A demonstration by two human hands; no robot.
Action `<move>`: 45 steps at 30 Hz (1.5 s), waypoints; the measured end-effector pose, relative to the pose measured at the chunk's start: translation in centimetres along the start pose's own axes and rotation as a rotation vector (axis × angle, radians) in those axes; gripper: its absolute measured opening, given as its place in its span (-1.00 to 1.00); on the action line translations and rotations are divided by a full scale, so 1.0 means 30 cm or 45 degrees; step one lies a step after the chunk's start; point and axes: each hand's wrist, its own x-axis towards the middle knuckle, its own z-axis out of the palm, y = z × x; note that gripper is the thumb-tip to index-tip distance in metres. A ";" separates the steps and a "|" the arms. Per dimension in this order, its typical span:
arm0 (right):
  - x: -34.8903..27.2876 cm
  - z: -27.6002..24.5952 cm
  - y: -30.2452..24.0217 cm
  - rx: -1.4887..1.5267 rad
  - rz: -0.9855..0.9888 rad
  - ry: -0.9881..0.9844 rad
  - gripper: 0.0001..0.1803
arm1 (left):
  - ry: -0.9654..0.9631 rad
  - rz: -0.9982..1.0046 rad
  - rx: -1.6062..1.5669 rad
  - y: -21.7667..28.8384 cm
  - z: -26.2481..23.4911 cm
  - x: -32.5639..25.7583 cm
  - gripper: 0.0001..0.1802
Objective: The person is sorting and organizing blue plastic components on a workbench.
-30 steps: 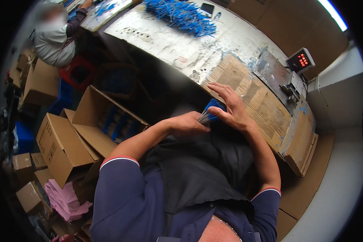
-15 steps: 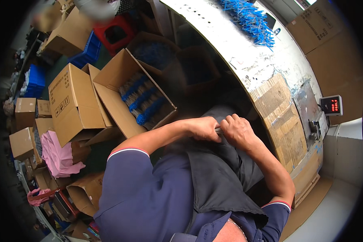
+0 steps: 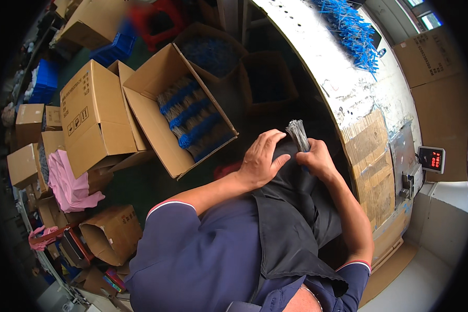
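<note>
- Workbench [image 3: 317, 60]: white, worn, marked top; runs along the person's right side, with a curved near edge in this view.
- Open-topped carton [image 3: 145, 127]: positioned to the person's left, tilted in view; contains rows of grey-and-blue bundles [image 3: 192, 125].
- Second carton [image 3: 83, 125]: brown, printed on the side; located just left of the open-topped carton.
- Apron [image 3: 291, 234]: black; covers the person's front and lap.
- Heap of blue strands [image 3: 348, 39]: lies loose at the far part of the workbench.
- Cardboard sheet [image 3: 372, 179]: worn, corrugated; lies on the near part of the workbench.
- Metal plate [image 3: 402, 151]: grey; set beside the cardboard sheet.
- Digital display [image 3: 431, 159]: pale housing, red lit digits; stands beyond the metal plate.
- Left hand [image 3: 261, 160]: fingers extended, thumb spread well apart; no object visible in its grasp. Fingertips sit just beside the held bundle; contact cannot be confirmed.
- Right hand [image 3: 318, 160]: fingers curled and closed around the held bundle near its lower part.
- Held bundle [image 3: 298, 134]: thin grey strands; located above the lap, between apron and workbench. Grey end projects away from the person, leaning slightly left; blue shows below the grip.
</note>
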 end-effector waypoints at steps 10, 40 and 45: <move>0.097 0.182 -0.049 -0.815 -0.376 0.341 -0.15 | 0.234 -1.046 -1.289 -0.075 0.236 0.088 -0.45; -0.009 0.108 0.054 -0.693 -0.785 0.419 0.17 | 0.121 -1.043 -1.596 -0.064 0.292 0.130 -0.69; -0.026 0.097 0.044 -0.647 -0.764 0.389 0.17 | 0.055 -1.043 -1.532 -0.048 0.286 0.142 -0.79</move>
